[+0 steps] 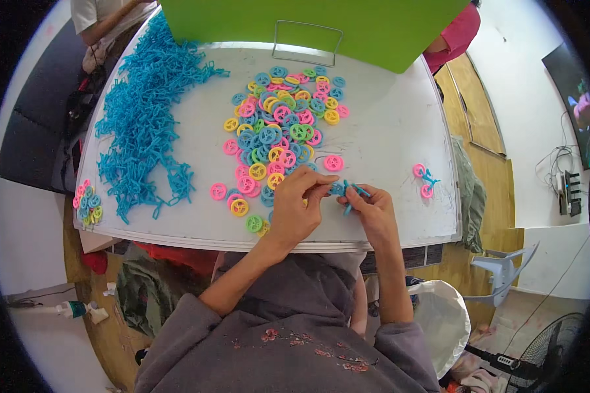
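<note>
Over the table's near edge, my left hand (pixel 299 206) pinches a small blue plastic wheel (pixel 336 188) between thumb and fingertips. My right hand (pixel 375 213) grips a blue plastic frame piece (pixel 348 208) with thin arms, right beside that wheel. The two parts meet or nearly meet; whether they are joined I cannot tell. Just beyond my left hand spreads a heap of spoked toy wheels (pixel 267 135) in pink, yellow, green and blue. One pink wheel (pixel 333 163) lies apart, close above my fingers.
A large pile of blue frame pieces (pixel 137 118) covers the table's left side. At the right lies a blue frame with pink wheels (pixel 427 181); a cluster of wheels (pixel 88 203) sits at the left corner. A green board (pixel 308 26) with a wire handle stands at the back, people beyond it.
</note>
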Demonstrator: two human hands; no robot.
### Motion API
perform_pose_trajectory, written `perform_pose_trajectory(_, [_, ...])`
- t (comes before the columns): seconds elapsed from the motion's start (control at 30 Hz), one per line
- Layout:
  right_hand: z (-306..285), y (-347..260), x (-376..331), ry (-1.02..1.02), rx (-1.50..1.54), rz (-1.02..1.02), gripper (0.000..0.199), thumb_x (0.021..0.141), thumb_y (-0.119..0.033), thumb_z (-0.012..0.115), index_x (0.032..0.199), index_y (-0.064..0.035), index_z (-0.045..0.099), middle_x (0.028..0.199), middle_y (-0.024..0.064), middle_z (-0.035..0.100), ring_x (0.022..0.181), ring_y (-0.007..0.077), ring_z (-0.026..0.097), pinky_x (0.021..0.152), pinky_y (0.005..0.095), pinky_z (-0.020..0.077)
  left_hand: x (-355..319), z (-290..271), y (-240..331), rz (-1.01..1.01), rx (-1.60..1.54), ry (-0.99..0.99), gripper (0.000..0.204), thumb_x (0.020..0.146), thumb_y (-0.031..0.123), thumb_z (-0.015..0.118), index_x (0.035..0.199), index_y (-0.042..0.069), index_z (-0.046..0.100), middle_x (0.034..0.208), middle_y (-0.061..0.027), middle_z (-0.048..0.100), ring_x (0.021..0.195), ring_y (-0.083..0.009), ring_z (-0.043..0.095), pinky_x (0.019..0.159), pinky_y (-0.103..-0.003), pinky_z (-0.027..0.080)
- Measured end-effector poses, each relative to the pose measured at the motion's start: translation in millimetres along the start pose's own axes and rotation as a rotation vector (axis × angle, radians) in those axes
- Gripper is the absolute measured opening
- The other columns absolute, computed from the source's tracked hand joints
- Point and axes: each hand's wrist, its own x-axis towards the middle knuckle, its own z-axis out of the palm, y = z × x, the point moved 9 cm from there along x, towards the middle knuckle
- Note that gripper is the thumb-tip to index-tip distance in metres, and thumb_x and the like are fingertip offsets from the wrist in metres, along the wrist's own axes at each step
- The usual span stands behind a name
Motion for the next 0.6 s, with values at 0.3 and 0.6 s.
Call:
perform_pose_trajectory(0.3, [10.8,-56.0,-30.6,0.354,-0.502,-0.612,0.011,0.080,-0.003,0.070,0.090,0.0003,0.067,0.083,0.0103,0.069,0.076,0.0150,0.063,0.072,0.0284,0.0489,-0.3,4.5,-9.7,-0.027,-0.157,-0.069,0.025,0.083,-0.014,0.052,0.103,-0.001,0.062,0.094,-0.0088,0.062,0.090,-0.0153,0.062,0.077,-0.028,0.054])
perform_pose_trajectory(0.6, [-8.6,-65.4,-35.6,0.218,-0.787,-0.716,0.014,0.076,0.000,0.072,0.089,-0.0017,0.067,0.090,0.0082,0.063,0.079,0.0178,0.060,0.070,0.0287,0.0463,-11.9,6.3,14.0,0.126,0.185,-0.095,0.033,0.075,-0.006,0.067,0.106,0.004,0.063,0.091,-0.0097,0.062,0.085,-0.0207,0.062,0.069,-0.030,0.051])
